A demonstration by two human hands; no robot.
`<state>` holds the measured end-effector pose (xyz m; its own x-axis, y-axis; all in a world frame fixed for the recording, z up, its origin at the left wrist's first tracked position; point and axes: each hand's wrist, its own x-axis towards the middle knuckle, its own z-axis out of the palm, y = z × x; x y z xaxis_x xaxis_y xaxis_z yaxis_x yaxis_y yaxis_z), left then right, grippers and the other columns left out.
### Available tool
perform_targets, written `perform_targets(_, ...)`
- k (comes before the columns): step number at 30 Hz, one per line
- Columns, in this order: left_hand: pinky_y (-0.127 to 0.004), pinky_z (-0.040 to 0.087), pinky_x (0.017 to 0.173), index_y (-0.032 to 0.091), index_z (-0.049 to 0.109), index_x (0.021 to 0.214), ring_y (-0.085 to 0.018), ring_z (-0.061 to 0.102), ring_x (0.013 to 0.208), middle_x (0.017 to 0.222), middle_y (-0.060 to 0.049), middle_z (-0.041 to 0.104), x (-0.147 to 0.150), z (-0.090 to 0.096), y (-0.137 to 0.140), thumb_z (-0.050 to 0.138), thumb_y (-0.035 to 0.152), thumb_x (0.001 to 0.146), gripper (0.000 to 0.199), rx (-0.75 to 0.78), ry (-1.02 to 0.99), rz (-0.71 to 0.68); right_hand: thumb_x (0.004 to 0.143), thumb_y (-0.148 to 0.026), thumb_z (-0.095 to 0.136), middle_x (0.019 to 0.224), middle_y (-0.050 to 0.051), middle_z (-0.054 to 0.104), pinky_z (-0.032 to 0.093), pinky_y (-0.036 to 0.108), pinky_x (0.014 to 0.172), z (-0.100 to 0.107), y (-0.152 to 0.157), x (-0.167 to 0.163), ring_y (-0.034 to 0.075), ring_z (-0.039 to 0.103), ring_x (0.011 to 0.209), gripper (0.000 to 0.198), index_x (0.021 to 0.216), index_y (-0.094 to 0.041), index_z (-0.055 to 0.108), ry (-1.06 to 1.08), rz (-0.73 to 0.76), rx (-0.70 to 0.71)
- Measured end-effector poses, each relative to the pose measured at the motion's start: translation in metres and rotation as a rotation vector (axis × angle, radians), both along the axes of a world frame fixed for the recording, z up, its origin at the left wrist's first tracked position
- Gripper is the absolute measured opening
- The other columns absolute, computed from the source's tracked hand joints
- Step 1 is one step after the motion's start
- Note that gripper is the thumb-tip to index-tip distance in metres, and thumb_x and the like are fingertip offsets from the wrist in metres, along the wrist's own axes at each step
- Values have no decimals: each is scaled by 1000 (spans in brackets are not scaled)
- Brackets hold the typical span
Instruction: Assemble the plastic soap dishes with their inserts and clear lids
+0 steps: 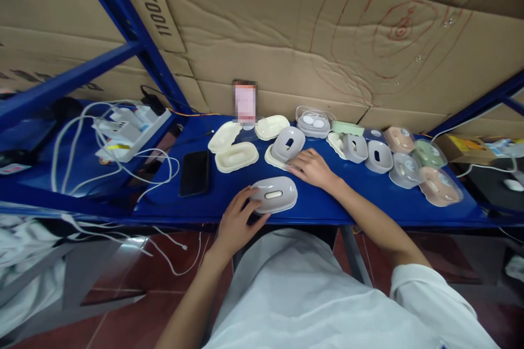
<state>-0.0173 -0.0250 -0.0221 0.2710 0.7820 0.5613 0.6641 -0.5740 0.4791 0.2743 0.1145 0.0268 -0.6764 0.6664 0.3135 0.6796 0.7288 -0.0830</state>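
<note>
Near the front edge of the blue table lies a glossy grey oval case [273, 195] with a pale piece in its central slot. My left hand [239, 215] grips its left end, thumb at the front and fingers on the far side. Farther back, a second grey oval shell [289, 144] with an open slot sits tilted on a cream moulded tray [275, 160]. The curled fingers of my right hand [311, 168] are at that tray's right front edge; their tips are partly hidden. Open cream moulded trays [236, 157] lie to the left.
A black phone [194, 173] lies on the left, beside a power strip [135, 133] with tangled white cables. A lit phone [245, 101] leans at the back. Several grey, pink and green cases [440, 185] stand at right. Cardboard [266, 27] walls the back.
</note>
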Motion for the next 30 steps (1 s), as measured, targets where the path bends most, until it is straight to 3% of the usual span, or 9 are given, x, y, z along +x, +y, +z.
perform_targets(3,-50,58,117,26,69,114,-31,62,143,142,-10,68,-1,0,-1,73,33,100,16,-9,1,-16,114,-43,48,109,11,81,46,44,93,6,-10,-8,28,70,104,39,116,-21,80,-22,40,2)
perform_targets(6,-49,57,117,25,69,113,-31,61,144,143,-10,68,-1,0,-1,73,33,101,15,-20,1,-22,116,-29,38,120,9,79,48,46,98,23,-5,-27,27,69,113,40,132,-24,74,-7,92,55)
perform_targets(10,-49,57,117,24,69,112,-31,62,143,142,-11,68,0,1,-1,74,34,101,16,-5,9,-4,112,-26,51,150,10,65,42,51,116,47,46,-70,30,56,143,37,147,-26,63,7,157,69)
perform_targets(14,-49,57,118,24,69,114,-31,61,145,144,-11,68,0,1,-3,73,35,101,17,-14,23,-4,92,-32,86,174,19,38,34,64,127,49,114,-112,42,38,160,81,162,-21,48,-91,-8,-127)
perform_targets(16,-48,57,118,24,69,115,-31,61,145,146,-12,66,0,2,-5,72,35,102,17,-26,22,-3,88,-34,90,175,20,37,38,63,125,46,135,-121,43,42,158,90,165,-23,45,-135,-68,-225)
perform_targets(19,-45,59,114,24,70,115,-31,63,143,157,-13,58,-1,3,-7,72,38,102,19,-68,-3,29,94,-36,83,173,18,42,43,57,124,45,140,-115,40,50,154,77,163,-24,51,-149,-74,-260)
perform_targets(22,-46,59,114,26,70,121,-30,62,144,164,-12,52,-1,5,-7,72,42,102,25,-140,-60,57,101,-42,73,174,18,39,38,59,127,52,112,-86,42,45,156,65,160,-21,56,-107,-95,-176)
perform_targets(26,-49,53,121,30,54,150,-29,60,147,161,-11,58,0,3,-4,76,47,99,58,-235,-150,82,106,-52,61,173,18,42,38,63,124,56,28,-42,43,46,154,61,160,-24,57,16,-113,33)
perform_targets(30,-53,50,123,31,37,165,-33,59,148,163,-12,57,0,-4,-2,80,56,94,88,-315,-226,111,109,-55,56,170,13,48,47,54,119,28,-61,-20,34,53,152,57,161,-31,54,86,-21,-75)
